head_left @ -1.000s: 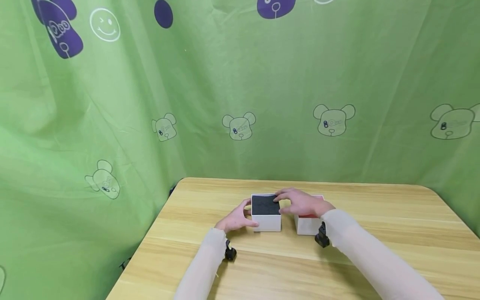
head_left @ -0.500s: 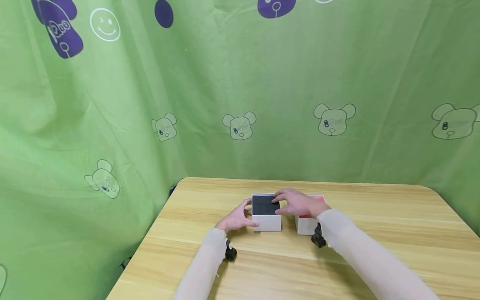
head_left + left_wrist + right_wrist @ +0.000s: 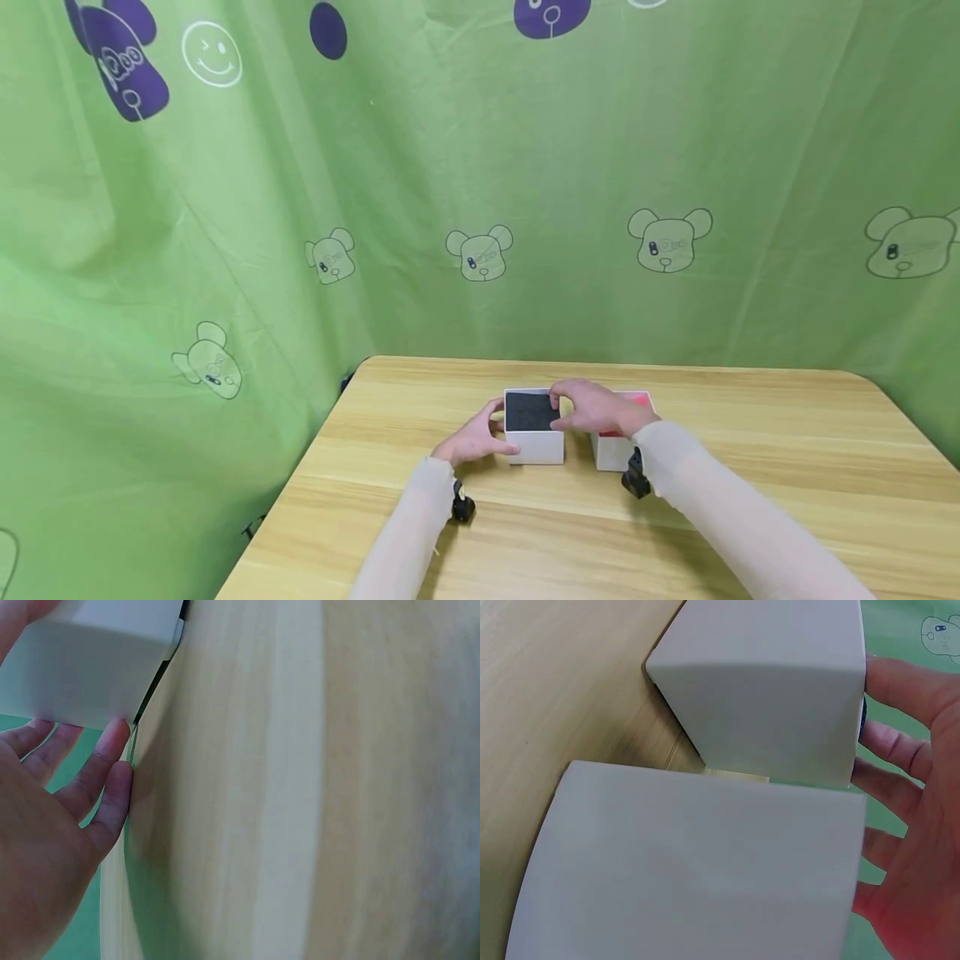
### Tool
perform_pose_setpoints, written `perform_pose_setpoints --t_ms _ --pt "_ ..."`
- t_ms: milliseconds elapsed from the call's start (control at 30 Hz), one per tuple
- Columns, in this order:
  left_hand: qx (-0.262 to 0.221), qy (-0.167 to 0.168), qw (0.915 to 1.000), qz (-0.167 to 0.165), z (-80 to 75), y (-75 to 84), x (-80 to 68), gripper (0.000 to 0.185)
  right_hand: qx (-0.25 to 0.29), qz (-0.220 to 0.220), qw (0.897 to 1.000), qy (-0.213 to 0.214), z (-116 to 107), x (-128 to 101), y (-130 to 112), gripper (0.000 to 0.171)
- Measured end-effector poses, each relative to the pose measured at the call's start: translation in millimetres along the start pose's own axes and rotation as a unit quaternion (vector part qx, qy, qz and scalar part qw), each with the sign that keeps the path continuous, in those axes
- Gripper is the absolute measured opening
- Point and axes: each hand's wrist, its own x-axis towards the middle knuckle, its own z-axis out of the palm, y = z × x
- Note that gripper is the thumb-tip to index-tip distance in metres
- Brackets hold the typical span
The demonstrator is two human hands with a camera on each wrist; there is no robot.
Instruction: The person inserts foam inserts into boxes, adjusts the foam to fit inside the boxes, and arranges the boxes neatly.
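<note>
A square white box (image 3: 536,447) stands upright on the table, a dark insert (image 3: 529,412) filling its top. My left hand (image 3: 474,436) holds the box from its left side, thumb on the front face and fingers behind. In the left wrist view, two fingertips reach the lower edge of the white box (image 3: 90,667). My right hand (image 3: 595,406) bends over the right rim, its index finger down on the insert and its thumb at the near right corner. I cannot tell whether it pinches the insert. In the right wrist view, several fingers of the right hand (image 3: 922,787) meet the rim.
A second white box (image 3: 613,454) with a red inside (image 3: 636,400) stands just right of the first, partly under my right wrist. The wooden table (image 3: 420,383) ends at a green curtain (image 3: 570,308) behind it. Black wrist cameras hang under both forearms.
My right hand has shifted slightly left over the dark insert, and its index finger now bends down more at the right edge. The left hand keeps its hold on the box.
</note>
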Motion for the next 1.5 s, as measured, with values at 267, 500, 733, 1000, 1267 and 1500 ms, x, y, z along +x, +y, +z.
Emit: perform_pose_setpoints --t_ms 267,500,733,1000,1267,1500 --pt "0.007 0.006 1.0000 -0.003 -4.3 -17.0 8.9 0.089 -0.021 -0.005 1.000 0.006 4.2 3.9 4.1 0.021" --pt "-0.004 0.011 0.9999 -0.001 -4.2 -26.3 12.8 0.090 -0.032 0.000 0.999 0.002 6.9 6.9 4.6 0.021" --pt "-0.001 0.010 1.0000 0.001 -3.4 -26.3 12.4 0.088 -0.022 0.007 1.000 0.002 6.8 6.5 4.0 0.019" --pt "0.010 0.004 0.9999 0.004 -4.6 -26.6 12.6 0.086 -0.026 -0.008 1.000 -0.003 6.5 6.6 -0.5 0.042" --pt "0.028 0.007 0.9996 0.001 -4.9 -27.2 13.0 0.087 -0.027 -0.016 0.999 -0.011 12.5 13.9 -7.3 0.045" --pt "0.037 0.010 0.9993 0.001 -6.0 -28.8 13.2 0.087 -0.037 -0.022 0.999 -0.011 14.7 19.5 -9.4 0.038"
